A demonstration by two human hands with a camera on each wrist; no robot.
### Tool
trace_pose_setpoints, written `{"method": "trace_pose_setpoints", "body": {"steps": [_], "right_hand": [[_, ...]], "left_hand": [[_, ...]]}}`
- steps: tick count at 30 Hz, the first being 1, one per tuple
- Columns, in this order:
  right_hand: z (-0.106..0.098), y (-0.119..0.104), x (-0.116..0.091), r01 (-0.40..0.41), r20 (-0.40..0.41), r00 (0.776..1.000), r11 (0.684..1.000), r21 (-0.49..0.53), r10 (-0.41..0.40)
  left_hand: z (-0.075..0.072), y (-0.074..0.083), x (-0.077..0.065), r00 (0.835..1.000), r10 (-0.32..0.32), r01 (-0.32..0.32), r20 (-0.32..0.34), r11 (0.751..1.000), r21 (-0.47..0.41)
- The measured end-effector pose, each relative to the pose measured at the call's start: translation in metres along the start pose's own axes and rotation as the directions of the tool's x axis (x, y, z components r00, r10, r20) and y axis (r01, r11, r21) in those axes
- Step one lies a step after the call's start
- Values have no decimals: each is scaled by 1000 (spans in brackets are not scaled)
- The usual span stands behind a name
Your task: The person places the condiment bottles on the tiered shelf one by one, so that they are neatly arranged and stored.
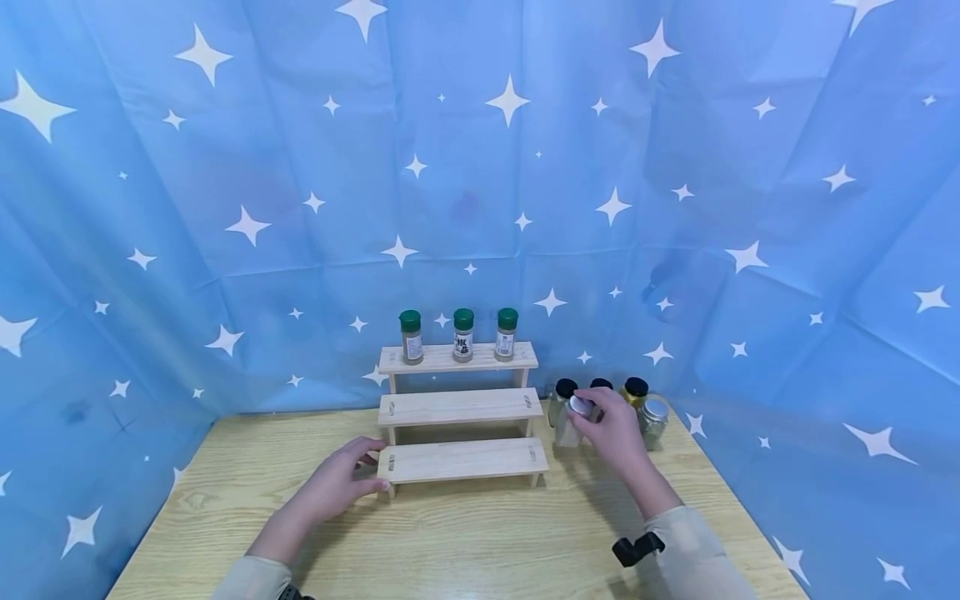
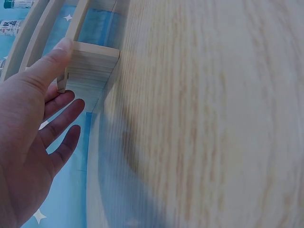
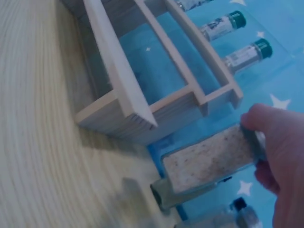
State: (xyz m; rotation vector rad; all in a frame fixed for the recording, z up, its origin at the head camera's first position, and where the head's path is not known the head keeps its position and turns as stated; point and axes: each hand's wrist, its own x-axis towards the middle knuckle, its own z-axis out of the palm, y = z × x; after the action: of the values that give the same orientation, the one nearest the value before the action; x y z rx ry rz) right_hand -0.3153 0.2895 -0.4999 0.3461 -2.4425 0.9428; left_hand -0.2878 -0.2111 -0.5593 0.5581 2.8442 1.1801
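Observation:
A three-step wooden rack (image 1: 463,459) stands on the table, three green-capped spice shakers (image 1: 462,335) on its top step. At the left end of the lowest step, my left hand (image 1: 347,481) grips the board, thumb in front and index finger behind; the other fingers are loosely spread in the left wrist view. To the right of the rack, my right hand (image 1: 617,427) pinches a silver-lidded spice jar (image 1: 568,431) by its lid. Pale speckled contents fill that jar (image 3: 209,159), which is tilted in the right wrist view.
Black-capped jars (image 1: 636,388) stand behind and beside my right hand, partly hidden by it. Another silver-lidded jar (image 1: 654,417) is at their right. A blue star-patterned cloth (image 1: 465,200) hangs behind the wood-grain table (image 1: 465,550).

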Motion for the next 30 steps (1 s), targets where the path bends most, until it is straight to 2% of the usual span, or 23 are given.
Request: {"method": "trace_pose_setpoints", "body": {"steps": [5, 10, 20, 25, 30], "right_hand": [[-3, -9, 4, 27, -91, 996, 999, 42, -23], [-4, -18, 9, 79, -133, 989, 994, 71, -69], [-2, -45, 24, 161, -132, 980, 982, 99, -148], [-2, -60, 33, 157, -129, 981, 980, 121, -141], [2, -73, 41, 159, -85, 986, 973, 165, -147]], "left_hand": [[0, 0, 0, 1000, 9, -9, -2, 1000, -4], [0, 0, 0, 1000, 9, -9, -1, 1000, -6], [-1, 2, -2, 1000, 7, -7, -1, 1000, -16], [-1, 2, -2, 1000, -1, 1, 0, 1000, -24], [-1, 2, -2, 1000, 0, 0, -5, 1000, -21]]}}
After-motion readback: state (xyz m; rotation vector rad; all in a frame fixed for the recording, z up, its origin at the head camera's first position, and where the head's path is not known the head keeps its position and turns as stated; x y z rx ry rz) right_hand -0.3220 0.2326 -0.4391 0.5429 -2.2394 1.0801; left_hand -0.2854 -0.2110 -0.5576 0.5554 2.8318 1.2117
